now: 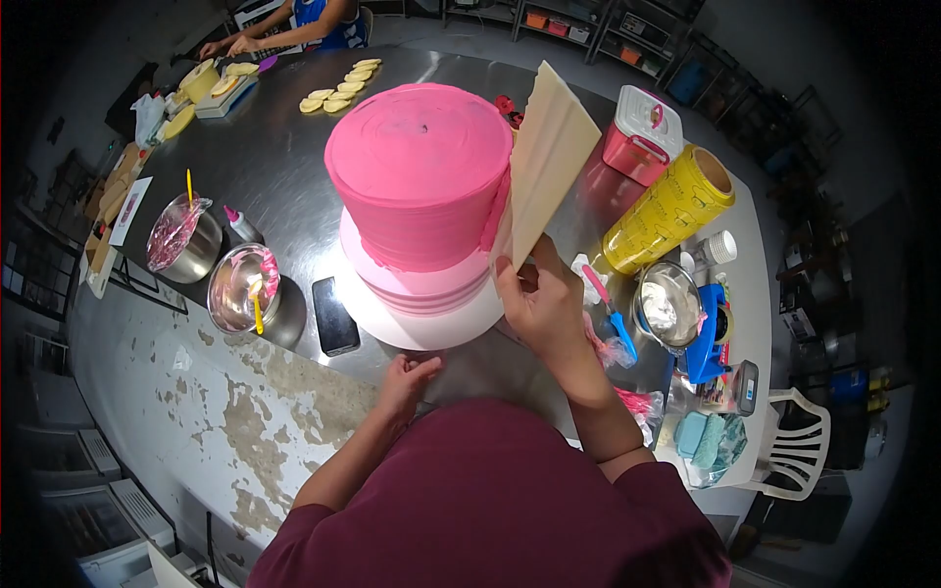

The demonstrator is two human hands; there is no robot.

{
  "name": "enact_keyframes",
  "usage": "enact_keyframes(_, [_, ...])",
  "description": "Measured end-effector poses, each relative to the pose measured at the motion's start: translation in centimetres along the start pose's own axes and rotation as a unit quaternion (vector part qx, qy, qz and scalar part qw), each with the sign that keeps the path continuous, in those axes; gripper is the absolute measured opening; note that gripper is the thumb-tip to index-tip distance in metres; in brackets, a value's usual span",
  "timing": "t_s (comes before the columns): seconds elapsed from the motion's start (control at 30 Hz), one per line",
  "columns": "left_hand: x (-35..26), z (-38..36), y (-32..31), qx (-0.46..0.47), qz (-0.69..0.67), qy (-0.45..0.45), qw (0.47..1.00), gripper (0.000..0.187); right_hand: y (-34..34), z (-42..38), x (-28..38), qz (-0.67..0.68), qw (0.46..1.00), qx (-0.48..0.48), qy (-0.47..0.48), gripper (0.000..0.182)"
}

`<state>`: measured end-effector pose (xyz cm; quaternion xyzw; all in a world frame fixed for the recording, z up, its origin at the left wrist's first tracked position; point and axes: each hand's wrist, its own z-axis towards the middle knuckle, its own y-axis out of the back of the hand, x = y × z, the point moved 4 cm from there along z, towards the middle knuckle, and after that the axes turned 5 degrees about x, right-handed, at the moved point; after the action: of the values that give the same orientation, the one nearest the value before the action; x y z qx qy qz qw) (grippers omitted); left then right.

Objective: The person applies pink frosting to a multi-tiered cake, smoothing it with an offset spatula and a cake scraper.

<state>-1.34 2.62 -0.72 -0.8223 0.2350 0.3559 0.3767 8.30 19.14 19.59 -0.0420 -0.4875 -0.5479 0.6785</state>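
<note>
Phone (335,316), bowls (243,287), yellow roll (668,210)

We have a single view, from a camera worn on the head, and we look steeply down and forward from just above our own maroon-sleeved chest, which fills the frame from five to seven o'clock. The lens is a wide fisheye: the corners go black and the steel table (284,167) bends around the centre. We sit close, with the pink cake (421,171) at arm's reach just above centre. The far table edge and a co-worker's hands (223,45) lie toward eleven o'clock, shelving toward one o'clock.
</note>
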Motion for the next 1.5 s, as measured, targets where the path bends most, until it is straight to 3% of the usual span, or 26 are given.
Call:
enact_keyframes(0.07, [0.0, -0.2, -0.4, 0.043, 0.002, 0.000, 0.999, 0.038, 0.0, -0.1, -0.2, 0.008, 1.000, 0.003, -0.006, 0.019])
enact_keyframes(0.17, [-1.1, 0.0, 0.4, 0.007, -0.055, -0.048, 0.997, 0.035, 0.1, -0.1, 0.0, 0.028, 0.999, 0.030, -0.032, 0.037])
enact_keyframes(0.33, [-2.7, 0.7, 3.0, -0.101, -0.088, -0.112, 0.985, 0.017, 0.0, -0.1, 0.0, 0.038, 0.998, 0.029, -0.029, 0.038])
enact_keyframes(0.63, [-1.7, -0.1, 0.4, -0.096, -0.015, -0.075, 0.992, 0.022, 0.1, 0.0, 0.2, 0.034, 0.999, 0.028, -0.026, 0.037])
enact_keyframes(0.83, [-0.4, 0.0, -0.2, 0.011, 0.027, 0.022, 0.999, 0.034, 0.0, 0.1, -0.1, 0.023, 1.000, -0.003, -0.009, 0.021])
enact_keyframes(0.93, [-1.5, 0.3, 0.5, -0.010, 0.034, -0.052, 0.998, 0.032, 0.0, 0.1, -0.1, 0.013, 1.000, -0.007, 0.002, 0.021])
enact_keyframes(1.03, [-3.6, -0.1, 0.5, -0.086, -0.066, -0.109, 0.988, 0.025, -0.1, 0.1, -0.2, 0.017, 1.000, -0.005, 0.003, 0.021])
enact_keyframes(1.17, [-2.8, 0.9, 2.6, -0.126, -0.049, -0.126, 0.983, 0.020, -0.1, 0.1, -0.2, 0.028, 0.999, 0.007, -0.017, 0.021])
enact_keyframes(1.5, [-0.4, 0.3, -0.2, -0.068, -0.009, -0.046, 0.997, 0.028, -0.3, 0.2, -0.3, 0.022, 1.000, -0.004, 0.004, 0.020])
